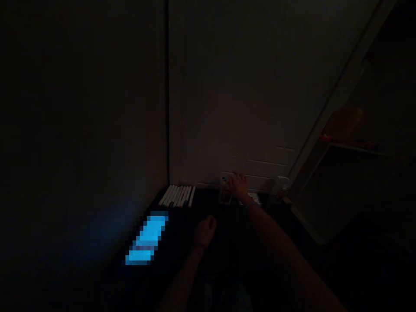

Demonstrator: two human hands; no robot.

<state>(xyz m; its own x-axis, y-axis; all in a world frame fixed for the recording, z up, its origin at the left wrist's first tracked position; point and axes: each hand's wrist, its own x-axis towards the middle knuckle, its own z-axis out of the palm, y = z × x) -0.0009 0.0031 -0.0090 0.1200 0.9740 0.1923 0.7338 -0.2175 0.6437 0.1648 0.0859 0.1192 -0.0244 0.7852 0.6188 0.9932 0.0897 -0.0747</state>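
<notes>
The scene is very dark. My right hand [239, 187] reaches to the back of the dark tabletop, its fingers apart beside a small upright see-through box [225, 193]. The fingertips seem to touch the box's right edge. Under and behind the wrist lie several small white pieces [255, 199], partly covered by the arm. Nearer to me, my left hand [205, 230] is closed over the table. Whatever it may hold is hidden. To its upper left, several white pens or markers [177, 196] lie side by side in a row.
A bright blue, pixelated screen-like patch [147, 238] lies on the table [182, 264] at left. Another clear container [280, 187] stands at the back right. A pale panel [234, 108] rises behind. On the right, a shelf [354, 148] carries an orange-brown object [344, 122].
</notes>
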